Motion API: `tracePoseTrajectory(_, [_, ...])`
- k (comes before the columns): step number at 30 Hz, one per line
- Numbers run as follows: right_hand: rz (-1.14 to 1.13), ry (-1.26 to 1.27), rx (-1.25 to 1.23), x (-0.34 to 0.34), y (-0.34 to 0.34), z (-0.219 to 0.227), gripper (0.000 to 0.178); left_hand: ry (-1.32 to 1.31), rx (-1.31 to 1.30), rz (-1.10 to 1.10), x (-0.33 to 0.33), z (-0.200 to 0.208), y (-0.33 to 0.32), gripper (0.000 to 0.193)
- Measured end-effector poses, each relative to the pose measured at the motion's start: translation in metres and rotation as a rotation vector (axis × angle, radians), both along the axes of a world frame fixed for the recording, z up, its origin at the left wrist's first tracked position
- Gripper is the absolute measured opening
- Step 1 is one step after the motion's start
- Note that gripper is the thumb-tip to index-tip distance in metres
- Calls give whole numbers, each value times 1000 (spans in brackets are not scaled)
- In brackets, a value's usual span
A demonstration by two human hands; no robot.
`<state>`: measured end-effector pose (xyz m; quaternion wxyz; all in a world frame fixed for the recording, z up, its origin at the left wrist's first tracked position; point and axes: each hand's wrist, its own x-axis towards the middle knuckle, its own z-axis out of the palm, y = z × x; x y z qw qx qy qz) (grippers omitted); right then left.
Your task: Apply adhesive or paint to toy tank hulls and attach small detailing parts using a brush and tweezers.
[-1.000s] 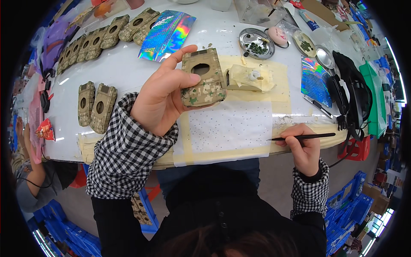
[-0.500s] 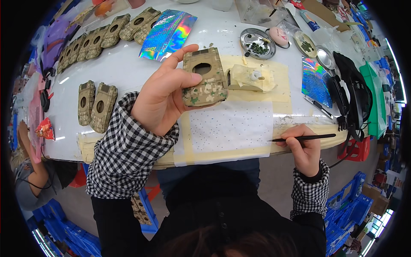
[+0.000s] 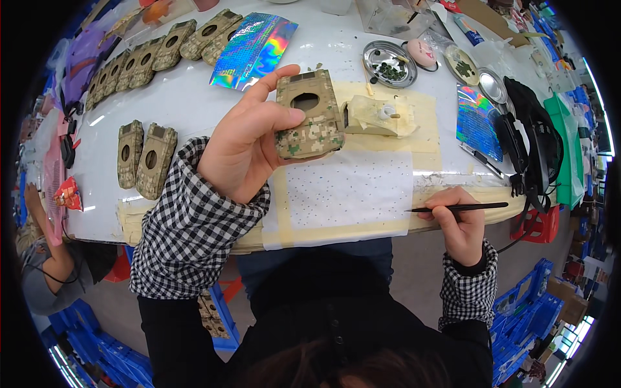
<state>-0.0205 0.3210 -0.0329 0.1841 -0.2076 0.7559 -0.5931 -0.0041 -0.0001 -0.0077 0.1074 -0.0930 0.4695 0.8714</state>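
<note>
Ref.: white sheet [image 3: 352,191]. L hand [image 3: 249,126] pinches camo hull [image 3: 315,128], thumb on top, at L part of sheet's far edge. R hand [image 3: 456,222] pinches thin black tool [image 3: 480,207], tip at sheet's R edge; contact unclear. Caution: poss. thumb slip could drop hull onto taped block [image 3: 367,118] beyond sheet's far edge; stray tip, if R grip relaxes, could mark sheet.

The camouflage hull [image 3: 315,129] looks matt, like painted plastic; the brush handle [image 3: 484,205] is smooth. The table [image 3: 210,107] is glossy (it throws back the lights), the 2 pouches [image 3: 253,52] rainbow-shiny foil, the dish [image 3: 376,53] shiny metal, the tape [image 3: 425,147] papery.
</note>
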Motion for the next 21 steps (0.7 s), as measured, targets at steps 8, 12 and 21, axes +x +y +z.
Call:
tracePoseTrajectory(8, [-38,-23,-11,0,0,1,10,1,-5,-5,1,0,0,62])
tracePoseTrajectory(12, [-59,-42,-29,-2,-1,2,10,-3,7,-2,1,1,0,62])
tracePoseTrajectory(21, [122,245,-67,-38,-47,65,10,11,15,-21,1,1,0,62])
